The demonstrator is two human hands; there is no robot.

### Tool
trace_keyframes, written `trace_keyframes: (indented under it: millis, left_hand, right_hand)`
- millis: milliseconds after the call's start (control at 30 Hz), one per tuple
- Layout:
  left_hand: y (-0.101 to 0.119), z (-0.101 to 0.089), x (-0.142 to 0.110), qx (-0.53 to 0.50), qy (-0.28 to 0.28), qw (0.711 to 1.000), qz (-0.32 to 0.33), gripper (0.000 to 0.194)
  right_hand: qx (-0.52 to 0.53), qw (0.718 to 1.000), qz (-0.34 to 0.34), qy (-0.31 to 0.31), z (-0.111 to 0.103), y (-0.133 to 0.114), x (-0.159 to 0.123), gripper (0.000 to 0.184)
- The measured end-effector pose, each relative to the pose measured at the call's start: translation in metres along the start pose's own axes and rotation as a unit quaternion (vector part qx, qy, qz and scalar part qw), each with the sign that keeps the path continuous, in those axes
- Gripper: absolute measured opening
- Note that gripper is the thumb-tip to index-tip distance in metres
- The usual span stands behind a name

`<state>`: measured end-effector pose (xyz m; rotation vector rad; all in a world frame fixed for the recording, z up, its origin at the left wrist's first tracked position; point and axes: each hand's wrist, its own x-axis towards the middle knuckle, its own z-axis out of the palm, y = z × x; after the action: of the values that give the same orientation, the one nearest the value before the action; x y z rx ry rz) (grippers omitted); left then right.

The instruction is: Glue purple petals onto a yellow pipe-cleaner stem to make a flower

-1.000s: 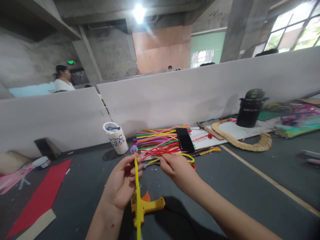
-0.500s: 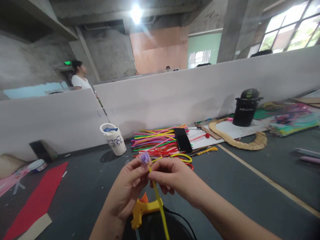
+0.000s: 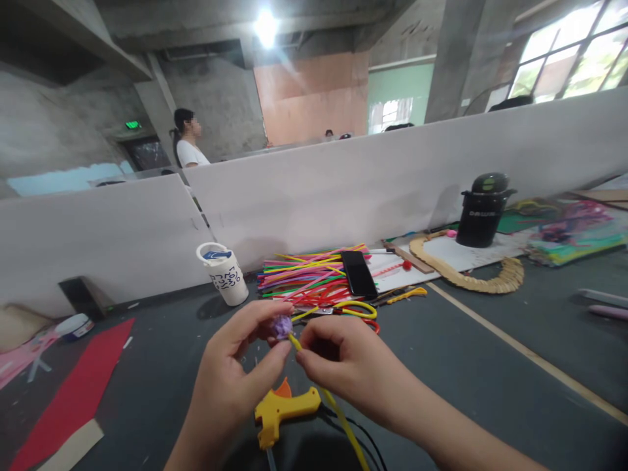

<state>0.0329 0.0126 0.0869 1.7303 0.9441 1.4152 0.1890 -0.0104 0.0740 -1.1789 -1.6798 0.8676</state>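
My left hand pinches a small purple pompom between thumb and fingers. The pompom sits on the tip of a yellow pipe cleaner that runs down to the lower right. My right hand pinches that pipe cleaner just below the pompom. Both hands are closed and held close together above the dark floor. A yellow glue gun with a black cord lies on the floor directly beneath them.
A pile of coloured pipe cleaners lies ahead with a black phone on it. A white paper cup stands to the left, a black pot to the right. Red paper lies far left. A person stands behind the white partition.
My right hand came from the pipe cleaner pile to the stem below the pompom. The pipe cleaner tilted from upright to slanting right. The person behind the partition walked right.
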Motion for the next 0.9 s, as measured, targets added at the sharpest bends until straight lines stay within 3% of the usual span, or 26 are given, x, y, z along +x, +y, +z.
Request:
trace_keyframes:
  millis: [300, 433, 567, 767, 900]
  left_hand:
    - [-0.003, 0.005, -0.003, 0.059, 0.045, 0.996, 0.045, 0.03]
    - [-0.002, 0.002, -0.002, 0.06, 0.042, 0.997, 0.027, 0.035]
    - [-0.002, -0.006, 0.002, 0.054, -0.021, 0.998, -0.009, 0.038]
    - [0.0, -0.012, 0.002, -0.024, -0.032, 0.997, -0.059, 0.046]
    - [0.001, -0.013, 0.003, -0.022, 0.013, 1.0, -0.016, 0.02]
  right_hand:
    - [-0.045, 0.999, -0.019, 0.017, 0.0, -0.001, -0.004, 0.014]
    - [0.044, 0.999, 0.015, 0.003, -0.001, -0.003, -0.002, 0.011]
    - [0.149, 0.985, 0.086, -0.011, -0.002, -0.005, 0.002, 0.015]
    - [0.194, 0.975, 0.11, -0.01, -0.005, -0.004, 0.003, 0.019]
    - [0.183, 0.978, 0.099, 0.02, -0.006, -0.004, 0.004, 0.017]
